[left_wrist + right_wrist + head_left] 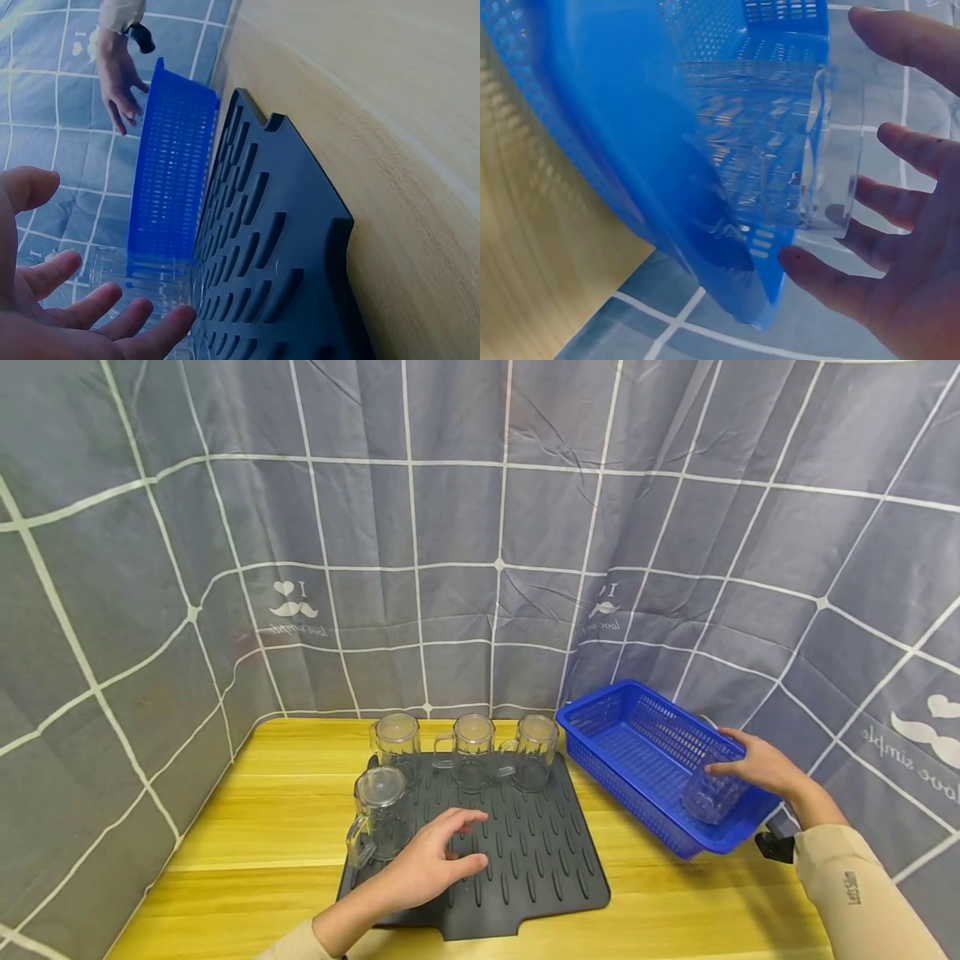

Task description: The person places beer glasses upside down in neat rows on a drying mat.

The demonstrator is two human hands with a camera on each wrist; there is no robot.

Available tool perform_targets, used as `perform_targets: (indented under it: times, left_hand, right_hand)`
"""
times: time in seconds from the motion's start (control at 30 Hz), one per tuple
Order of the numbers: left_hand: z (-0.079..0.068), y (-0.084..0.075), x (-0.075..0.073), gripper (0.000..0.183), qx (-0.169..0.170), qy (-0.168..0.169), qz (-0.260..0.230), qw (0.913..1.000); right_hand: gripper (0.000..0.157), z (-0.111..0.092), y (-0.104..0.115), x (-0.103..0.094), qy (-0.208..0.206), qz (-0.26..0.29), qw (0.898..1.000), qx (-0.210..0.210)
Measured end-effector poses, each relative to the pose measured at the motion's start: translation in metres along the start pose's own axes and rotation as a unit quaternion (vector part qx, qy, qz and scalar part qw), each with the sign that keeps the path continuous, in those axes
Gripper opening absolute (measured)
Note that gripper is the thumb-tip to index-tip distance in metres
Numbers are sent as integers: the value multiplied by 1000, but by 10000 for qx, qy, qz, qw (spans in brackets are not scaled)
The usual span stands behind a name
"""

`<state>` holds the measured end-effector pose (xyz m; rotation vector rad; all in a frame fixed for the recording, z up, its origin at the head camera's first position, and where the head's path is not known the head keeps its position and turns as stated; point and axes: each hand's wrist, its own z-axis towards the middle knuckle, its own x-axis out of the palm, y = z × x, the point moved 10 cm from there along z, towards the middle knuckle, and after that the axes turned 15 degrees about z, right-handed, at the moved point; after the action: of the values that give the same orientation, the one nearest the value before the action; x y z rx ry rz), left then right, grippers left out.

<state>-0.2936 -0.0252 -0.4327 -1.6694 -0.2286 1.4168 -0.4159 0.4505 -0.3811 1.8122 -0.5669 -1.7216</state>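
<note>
My right hand reaches over the near right end of a blue plastic basket, fingers spread around the top of a clear glass inside it. In the right wrist view, the thumb stands apart from this glass while fingertips overlap its end. Over a black draining mat, my left hand hovers with loosely bent fingers and holds nothing. Just beyond it stands a glass mug, base up. Three more upturned mugs, a left one, a middle one and a right one, line the mat's back edge.
The basket stands at an angle to the right of the mat, its far corner close to the right mug. A wooden table carries everything. Grey checked curtain hangs behind and at both sides.
</note>
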Motion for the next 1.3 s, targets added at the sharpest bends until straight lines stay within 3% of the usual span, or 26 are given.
perform_targets:
  times: [0.37,0.87,1.3]
  left_hand:
    - [-1,5,3,49,-50,16,53,10000]
    - [-1,6,5,50,-73,36,76,9999]
    - [-2,3,3,49,-43,-3,92,9999]
  right_hand:
    - [81,-3,-1,0,-235,-96,9993,-272]
    - [80,-6,1,2,-116,-235,9995,-167]
    - [75,-3,16,3,-133,-168,9989,-416]
